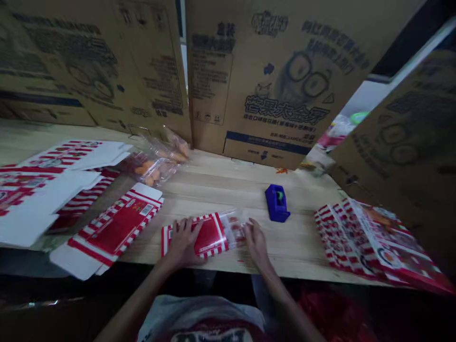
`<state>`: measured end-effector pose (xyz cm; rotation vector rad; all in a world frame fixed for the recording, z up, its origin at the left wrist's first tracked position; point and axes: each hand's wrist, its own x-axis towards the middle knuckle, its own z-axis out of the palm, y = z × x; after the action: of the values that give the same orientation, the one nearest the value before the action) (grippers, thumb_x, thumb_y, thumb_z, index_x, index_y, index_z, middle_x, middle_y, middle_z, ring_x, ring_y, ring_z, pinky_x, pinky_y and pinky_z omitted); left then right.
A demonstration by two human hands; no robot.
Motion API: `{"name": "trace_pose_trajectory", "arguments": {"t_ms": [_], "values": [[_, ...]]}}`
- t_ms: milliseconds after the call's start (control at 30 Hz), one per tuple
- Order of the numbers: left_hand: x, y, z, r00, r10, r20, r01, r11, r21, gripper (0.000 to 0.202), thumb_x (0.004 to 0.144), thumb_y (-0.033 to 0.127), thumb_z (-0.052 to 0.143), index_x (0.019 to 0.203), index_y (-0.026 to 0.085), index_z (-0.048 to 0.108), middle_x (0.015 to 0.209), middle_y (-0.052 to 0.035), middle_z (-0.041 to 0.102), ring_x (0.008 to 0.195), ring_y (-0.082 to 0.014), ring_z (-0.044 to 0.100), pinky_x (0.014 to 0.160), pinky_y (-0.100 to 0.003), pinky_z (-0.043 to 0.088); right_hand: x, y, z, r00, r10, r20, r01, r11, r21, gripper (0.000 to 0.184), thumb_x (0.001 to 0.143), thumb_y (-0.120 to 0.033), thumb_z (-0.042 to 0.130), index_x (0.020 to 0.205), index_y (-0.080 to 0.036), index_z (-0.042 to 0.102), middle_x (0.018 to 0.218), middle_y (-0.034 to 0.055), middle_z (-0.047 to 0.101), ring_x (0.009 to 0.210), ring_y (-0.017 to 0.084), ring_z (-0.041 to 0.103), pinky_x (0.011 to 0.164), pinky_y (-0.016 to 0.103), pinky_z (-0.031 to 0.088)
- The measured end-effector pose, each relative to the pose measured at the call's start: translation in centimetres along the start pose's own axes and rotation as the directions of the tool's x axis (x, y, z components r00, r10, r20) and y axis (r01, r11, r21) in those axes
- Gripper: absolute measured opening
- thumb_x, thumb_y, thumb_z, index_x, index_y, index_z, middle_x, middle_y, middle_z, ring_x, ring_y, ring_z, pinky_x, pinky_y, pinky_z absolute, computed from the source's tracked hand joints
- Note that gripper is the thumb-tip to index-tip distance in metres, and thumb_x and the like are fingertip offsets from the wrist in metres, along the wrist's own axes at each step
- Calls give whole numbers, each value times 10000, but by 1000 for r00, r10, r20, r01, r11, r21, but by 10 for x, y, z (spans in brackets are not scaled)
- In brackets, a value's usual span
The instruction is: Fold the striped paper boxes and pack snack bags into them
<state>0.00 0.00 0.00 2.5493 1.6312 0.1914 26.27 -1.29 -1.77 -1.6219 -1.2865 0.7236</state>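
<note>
A red-and-white striped carton (210, 237) lies flat near the table's front edge. My left hand (183, 244) is laid across its left part, fingers over the top and thumb by the near edge, holding it. From the carton's right end sticks out a clear plastic pack (233, 229) with small reddish pieces inside; its other end is hidden in the carton. The fingers of my right hand (255, 240) are closed at the outer end of this pack. A blue tape dispenser (277, 203) stands just beyond my right hand.
Flat striped cartons (117, 221) lie at the left, beside more white-flapped ones (32, 204). Behind them sit clear bags with orange pieces (151, 171). Striped cartons (377, 242) lean in a row at the right. Large cardboard boxes (263, 85) wall off the back.
</note>
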Motion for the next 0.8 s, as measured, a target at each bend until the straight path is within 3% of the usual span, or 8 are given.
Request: {"name": "trace_pose_trajectory", "arguments": {"t_ms": [67,133,200,333,433,533,600,800], "values": [[-2,4,1,1000,20,-7,-20,1000,-7,1060,500,615,711,1396,138,406,1365,-245,427,1235,-427,363,1047,-620,173,-17,-11,26,967,-29,252,-3,992,123,468,871,-458,489,1249,-182,493,976,64,688,847,211,640,781,336,494],[-3,7,-1,1000,9,-20,-10,1000,-15,1052,504,623,707,1392,143,409,1357,-242,432,1233,-423,364,1048,-616,173,-27,-20,43,939,-60,340,-14,977,213,431,863,-441,522,1225,-210,496,916,33,690,800,192,640,748,316,500],[-3,9,-5,999,-28,-39,27,999,-27,1046,502,621,712,1382,139,417,1348,-241,435,1222,-418,373,1052,-606,173,-31,-23,47,960,-64,271,-12,962,271,388,848,-414,563,1173,-213,501,902,28,673,835,190,631,783,321,495],[-2,21,-17,963,-240,-119,234,970,-64,1077,512,607,726,1396,102,376,1315,-249,438,1170,-424,400,1017,-618,219,-36,-22,40,992,16,-125,26,943,331,318,748,-376,698,944,-213,508,1053,58,597,1048,214,561,919,358,445],[-4,37,-21,918,-355,-175,331,932,-151,1080,540,635,710,1399,81,359,1250,-237,469,1104,-422,435,975,-615,283,-43,-21,42,988,148,-49,-104,859,501,359,709,-381,734,820,-224,431,953,26,606,885,186,612,784,320,501],[-8,44,-16,918,-358,-168,289,897,-335,898,661,556,675,1383,106,387,1144,-185,523,1050,-373,484,935,-551,375,-41,-21,43,979,205,10,-172,792,585,365,713,-377,731,757,-226,402,730,-41,576,667,136,587,630,259,492],[-11,41,-9,936,-326,-136,204,815,-542,725,781,438,597,1404,154,360,1145,-154,536,1061,-322,515,926,-487,424,-35,-21,38,977,210,31,-183,759,625,352,703,-362,740,783,-228,425,729,-43,602,662,139,595,619,257,492],[-12,26,5,977,-207,-52,13,301,-953,589,884,316,486,1435,187,322,1307,-115,543,1232,-241,486,1060,-396,372,-28,-15,23,962,167,215,-265,757,597,431,722,-347,728,1086,-264,512,976,37,712,855,216,670,752,350,532]]}}
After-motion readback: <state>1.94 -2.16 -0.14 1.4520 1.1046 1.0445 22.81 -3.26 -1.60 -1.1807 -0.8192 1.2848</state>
